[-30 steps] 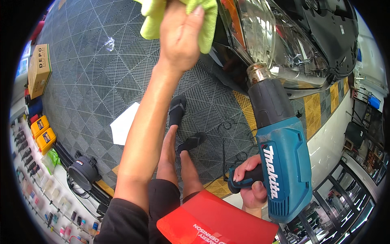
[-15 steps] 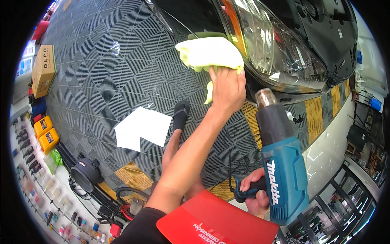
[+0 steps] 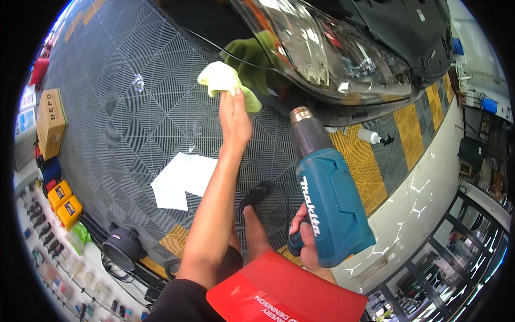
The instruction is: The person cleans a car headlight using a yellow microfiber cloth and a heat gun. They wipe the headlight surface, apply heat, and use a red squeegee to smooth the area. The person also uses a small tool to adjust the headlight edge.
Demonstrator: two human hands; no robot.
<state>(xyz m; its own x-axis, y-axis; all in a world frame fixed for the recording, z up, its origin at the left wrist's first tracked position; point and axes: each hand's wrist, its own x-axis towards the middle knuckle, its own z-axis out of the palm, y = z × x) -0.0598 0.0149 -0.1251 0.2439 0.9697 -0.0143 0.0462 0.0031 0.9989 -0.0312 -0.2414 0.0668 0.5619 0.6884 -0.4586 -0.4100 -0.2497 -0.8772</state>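
My left hand [image 3: 235, 121] is closed on a pale yellow-green cloth [image 3: 220, 79], which bunches above the fingers with one end hanging to the right. The cloth is in front of the black car's glossy fender, where its green reflection shows. In my right hand [image 3: 308, 241] is a teal and black heat gun [image 3: 335, 198], gripped by its handle. Its metal nozzle [image 3: 301, 114] points up toward the lower edge of the car's front, below the clear headlight [image 3: 327, 53]. The nozzle looks apart from the bodywork.
White paper sheets [image 3: 179, 182] lie on the grey tiled floor. A white spray bottle [image 3: 370, 136] rests on its side under the car's front. At left stand a cardboard box [image 3: 52, 124], yellow cases [image 3: 68, 211] and a dark vacuum [image 3: 122, 248]. A red panel [image 3: 284, 295] covers the bottom edge.
My left hand has moved the cloth left, off the area beside the headlight. The heat gun has shifted left and up, its nozzle nearer the car's edge. The view has shifted too.
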